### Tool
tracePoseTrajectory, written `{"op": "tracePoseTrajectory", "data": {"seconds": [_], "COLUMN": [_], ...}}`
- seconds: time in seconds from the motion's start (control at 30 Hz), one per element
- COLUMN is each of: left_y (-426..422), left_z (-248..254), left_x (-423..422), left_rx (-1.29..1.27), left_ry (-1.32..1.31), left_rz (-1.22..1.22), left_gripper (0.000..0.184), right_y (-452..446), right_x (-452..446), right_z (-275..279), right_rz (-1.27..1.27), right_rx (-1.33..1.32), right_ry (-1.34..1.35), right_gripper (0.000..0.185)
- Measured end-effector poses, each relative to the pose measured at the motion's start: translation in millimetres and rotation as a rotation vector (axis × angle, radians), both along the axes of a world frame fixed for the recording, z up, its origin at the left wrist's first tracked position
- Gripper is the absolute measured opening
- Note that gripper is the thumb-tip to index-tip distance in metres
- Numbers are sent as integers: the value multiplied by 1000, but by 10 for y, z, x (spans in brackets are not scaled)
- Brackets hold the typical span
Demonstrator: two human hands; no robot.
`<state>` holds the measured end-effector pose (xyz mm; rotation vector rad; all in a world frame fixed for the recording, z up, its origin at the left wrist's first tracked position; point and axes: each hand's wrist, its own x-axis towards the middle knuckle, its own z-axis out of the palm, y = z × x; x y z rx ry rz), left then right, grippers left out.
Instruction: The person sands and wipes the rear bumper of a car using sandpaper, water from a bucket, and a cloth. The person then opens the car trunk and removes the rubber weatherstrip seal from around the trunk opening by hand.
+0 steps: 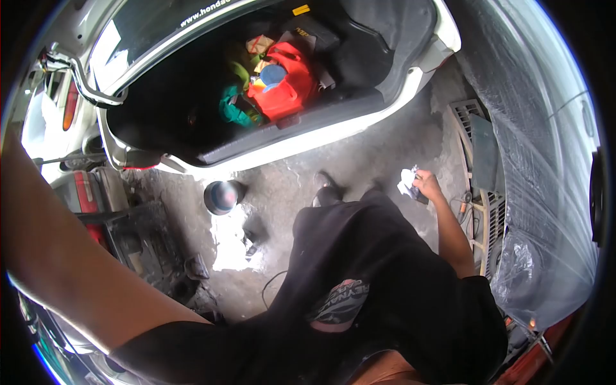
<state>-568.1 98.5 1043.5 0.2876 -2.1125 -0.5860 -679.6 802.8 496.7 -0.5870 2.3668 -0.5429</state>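
My right hand is low on the right, its fingers closed around a crumpled white cloth with a darker part hanging below. It is held above the concrete floor. My left arm is raised along the left side and runs out of the picture, so my left hand is out of sight. In front of me a car's open trunk holds a red bag, a blue round lid and a teal bag.
A dark bucket stands on the concrete floor behind the car. Car parts are piled at the left. Plastic sheeting covers a vehicle on the right, beside grille-like panels. A thin cable lies near my legs.
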Motion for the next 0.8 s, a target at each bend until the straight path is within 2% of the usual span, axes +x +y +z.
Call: {"op": "tracePoseTrajectory", "data": {"seconds": [0.1,0.13,0.17,0.23,0.27,0.3,0.33,0.37,0.4,0.43,0.47,0.5,0.57,0.63,0.67,0.7,0.73,0.77,0.8], "left_y": [221,652,639,1133,1442,1873,2071,2268,2505,2909,3363,3731,4396,4745,4887,4973,5034,5087,5158], "left_z": [-102,-125,-361,-824,-1239,-1655,-2330,-3047,-3870,-4474,-4606,-4859,-5178,-5081,-5127,-5190,-5188,-5181,-5157], "left_x": [154,274,420,769,871,885,847,947,1017,1181,1253,1323,1404,1333,1335,1321,1299,1307,1339], "left_rx": [0,-21,-52,-487,-562,271,610,872,719,1217,1556,1701,1878,2067,2080,2085,1908,1729,1512], "left_ry": [46,72,90,46,3,-28,149,4,-67,-199,-235,-263,-199,-56,41,64,48,34,41], "left_rz": [3,9,14,138,195,23,6,61,114,65,85,98,104,38,-47,-31,-83,-127,34], "left_gripper": [26,26,26,26,26,26,23,26,23,43,52,61,70,77,71,71,66,62,50], "right_y": [-134,-193,-224,-405,-507,-599,-687,-741,-825,-918,-1066,-1211,-1394,-1585,-1683,-1754,-1814,-1873,-1924], "right_x": [-39,-72,-78,-143,-141,-141,-167,-158,-174,-162,-143,-109,-56,40,131,224,298,378,460], "right_z": [13,47,50,47,173,258,340,398,430,496,674,832,822,741,671,619,587,566,558], "right_rz": [82,104,119,140,173,194,222,251,258,233,216,197,314,434,564,693,714,734,751], "right_rx": [-124,-101,-112,-257,-261,-270,-311,-340,-385,-402,-373,-339,-349,-362,-481,-600,-588,-468,-344], "right_ry": [145,134,120,94,65,57,-15,-91,-208,-282,-425,-569,-638,-703,-638,-571,-582,-698,-808], "right_gripper": [35,38,38,41,41,41,40,39,36,34,32,31,29,28,27,27,27,29,32]}}
